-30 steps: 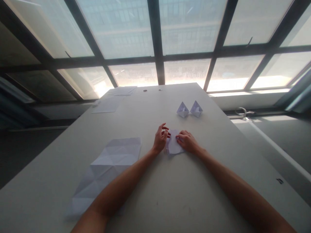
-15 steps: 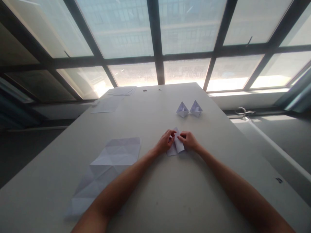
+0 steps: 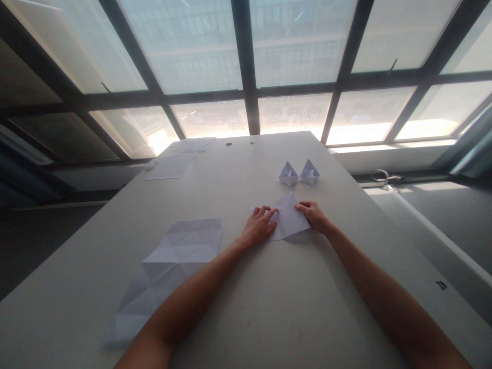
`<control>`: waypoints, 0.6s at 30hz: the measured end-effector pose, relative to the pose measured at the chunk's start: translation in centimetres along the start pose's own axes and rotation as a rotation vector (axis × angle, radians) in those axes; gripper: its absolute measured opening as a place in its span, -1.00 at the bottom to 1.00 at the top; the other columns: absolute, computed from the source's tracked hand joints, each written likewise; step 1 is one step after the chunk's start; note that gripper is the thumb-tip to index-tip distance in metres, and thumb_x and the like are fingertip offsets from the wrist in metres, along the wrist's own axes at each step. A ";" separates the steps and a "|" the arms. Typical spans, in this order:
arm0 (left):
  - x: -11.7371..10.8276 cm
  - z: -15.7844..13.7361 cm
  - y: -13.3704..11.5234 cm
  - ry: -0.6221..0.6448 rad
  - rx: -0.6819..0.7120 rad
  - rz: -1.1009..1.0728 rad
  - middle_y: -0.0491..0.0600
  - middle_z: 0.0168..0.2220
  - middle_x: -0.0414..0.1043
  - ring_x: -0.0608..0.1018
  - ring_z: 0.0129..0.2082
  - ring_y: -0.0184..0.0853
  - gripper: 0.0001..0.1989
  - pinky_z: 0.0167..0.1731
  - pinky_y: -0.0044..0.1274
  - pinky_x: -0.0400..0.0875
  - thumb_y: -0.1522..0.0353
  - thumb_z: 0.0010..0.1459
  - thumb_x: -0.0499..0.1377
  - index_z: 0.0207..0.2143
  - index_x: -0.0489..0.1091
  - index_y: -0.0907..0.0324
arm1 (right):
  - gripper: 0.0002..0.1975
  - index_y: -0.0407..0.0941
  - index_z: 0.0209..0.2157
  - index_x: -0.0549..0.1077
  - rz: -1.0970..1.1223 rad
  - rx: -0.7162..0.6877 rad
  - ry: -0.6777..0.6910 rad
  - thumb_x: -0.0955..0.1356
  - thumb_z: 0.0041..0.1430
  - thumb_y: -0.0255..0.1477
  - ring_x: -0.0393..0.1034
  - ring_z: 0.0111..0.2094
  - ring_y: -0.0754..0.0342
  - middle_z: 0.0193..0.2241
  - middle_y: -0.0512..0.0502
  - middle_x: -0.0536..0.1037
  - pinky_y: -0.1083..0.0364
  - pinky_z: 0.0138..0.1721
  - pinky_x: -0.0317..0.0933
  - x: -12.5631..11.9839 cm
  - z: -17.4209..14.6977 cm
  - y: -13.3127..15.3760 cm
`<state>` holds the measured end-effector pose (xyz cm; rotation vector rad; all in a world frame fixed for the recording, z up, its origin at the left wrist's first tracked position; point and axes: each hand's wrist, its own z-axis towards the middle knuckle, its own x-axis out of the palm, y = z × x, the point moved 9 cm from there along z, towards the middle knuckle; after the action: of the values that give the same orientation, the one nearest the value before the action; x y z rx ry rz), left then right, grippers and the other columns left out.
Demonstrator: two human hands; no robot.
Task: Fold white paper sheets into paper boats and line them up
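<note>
Two small white paper boats (image 3: 299,173) stood finished on pale bench (image 3: 246,307); left hand (image 3: 260,226), right hand (image 3: 315,215) pressed flat, fingers spread, on half-folded white diamond-shaped paper (image 3: 288,219); large creased white sheet (image 3: 169,271) lay untouched.

I see two bare forearms, no sleeves reaching into view; the left hand (image 3: 258,228) and right hand (image 3: 315,216) wear no gloves, rings or watch.

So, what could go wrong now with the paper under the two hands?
The left hand and right hand press only the side corners of the folded paper, so it may slide on the smooth table and crease crookedly. A wide sweep could also knock the two paper boats just beyond it.
</note>
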<state>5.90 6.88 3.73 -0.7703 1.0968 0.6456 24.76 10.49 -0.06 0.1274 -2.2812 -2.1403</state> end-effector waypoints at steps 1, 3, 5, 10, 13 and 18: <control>0.0 -0.1 -0.2 0.018 0.014 0.032 0.05 0.12 0.30 0.34 0.03 -0.10 -0.51 0.10 -0.27 0.27 0.24 0.29 0.08 0.25 0.22 0.02 | -0.67 -0.19 -0.43 0.51 -0.002 -0.002 -0.007 0.42 -0.11 -0.18 0.29 -0.56 0.13 -0.54 -0.01 0.50 0.17 -0.55 0.12 -0.3 0.2 -0.1; -0.1 -0.4 -0.4 0.048 0.021 0.083 0.03 0.17 0.27 0.32 0.05 -0.08 -0.51 0.08 -0.24 0.27 0.21 0.32 0.02 0.29 0.17 -0.06 | -0.66 -0.19 -0.32 0.52 -0.035 -0.016 -0.026 0.42 -0.11 -0.24 0.33 -0.53 0.11 -0.49 -0.04 0.54 0.17 -0.52 0.18 -0.5 0.4 -0.1; 0.1 -0.5 -0.4 0.075 0.010 0.121 0.00 0.22 0.23 0.31 0.08 -0.07 -0.51 0.07 -0.20 0.26 0.20 0.34 -0.02 0.30 0.14 -0.13 | -0.56 -0.20 -0.13 0.49 -0.106 -0.043 -0.075 0.40 -0.08 -0.30 0.34 -0.53 0.11 -0.48 -0.04 0.55 0.16 -0.52 0.20 -0.7 0.4 0.0; 1.1 -0.7 -0.3 0.143 0.030 0.137 -0.01 0.38 -0.01 0.09 0.33 -0.06 -0.51 0.23 -0.10 0.04 0.14 0.38 -0.13 0.32 0.10 -0.10 | -0.50 -0.20 0.06 0.40 -0.541 -0.295 -0.315 0.33 0.04 -0.46 0.43 -0.34 0.00 -0.26 -0.18 0.55 0.03 -0.27 0.36 -0.9 -1.3 2.8; 1.9 -0.8 -0.6 0.221 0.087 0.104 -0.01 0.43 -0.14 -0.07 0.41 -0.09 -0.47 0.29 -0.06 -0.13 0.10 0.40 -0.21 0.37 0.00 -0.08 | -0.62 -0.17 -0.02 0.48 -0.848 -0.480 -0.345 0.31 0.10 -0.51 0.36 -0.04 -0.11 -0.06 -0.27 0.49 -0.08 0.05 0.25 0.7 -2.8 4.9; 1.7 -0.9 -1.0 0.255 0.105 0.086 -0.01 0.43 -0.16 -0.07 0.41 -0.10 -0.45 0.31 -0.06 -0.16 0.08 0.39 -0.19 0.38 -0.05 -0.08 | -0.66 -0.13 0.03 0.49 -1.058 -0.560 -0.134 0.26 0.27 -0.43 0.24 0.16 -0.10 0.13 -0.24 0.42 -0.08 0.21 0.08 4.3 -3.5 4.7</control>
<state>6.77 5.75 2.15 -0.7310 1.3926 0.5665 20.42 7.04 4.63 1.4766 -1.6831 -3.1944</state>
